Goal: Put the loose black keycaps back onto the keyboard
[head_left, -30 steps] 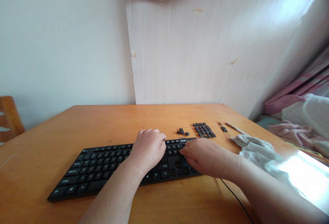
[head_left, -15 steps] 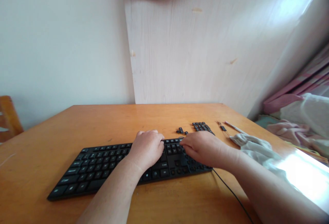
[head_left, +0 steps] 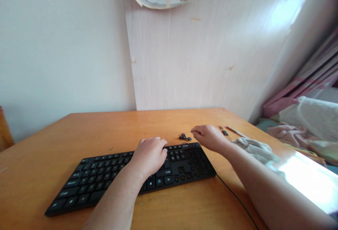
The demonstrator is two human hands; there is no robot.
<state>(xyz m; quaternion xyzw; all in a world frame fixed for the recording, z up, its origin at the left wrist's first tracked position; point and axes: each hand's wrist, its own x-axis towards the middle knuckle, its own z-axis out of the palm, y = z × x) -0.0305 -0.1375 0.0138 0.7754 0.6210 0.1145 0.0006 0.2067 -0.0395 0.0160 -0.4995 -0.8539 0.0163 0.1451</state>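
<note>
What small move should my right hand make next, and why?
Perhaps pinch one of the loose keycaps with your right hand, unless it already holds something, which I can't see: it's beside that pile, the number pad on the keyboard looks stripped of caps, and your left hand lies over the keyboard.

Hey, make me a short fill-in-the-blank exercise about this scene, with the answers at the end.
The bare left hand is on the rectangular, ____-coloured keyboard.
A thin black cable emerges by the keyboard's ____-hand end.
A loose cluster of small square black keycaps lies to the ____ of the bare right hand.

Missing words: black; right; left.
</note>
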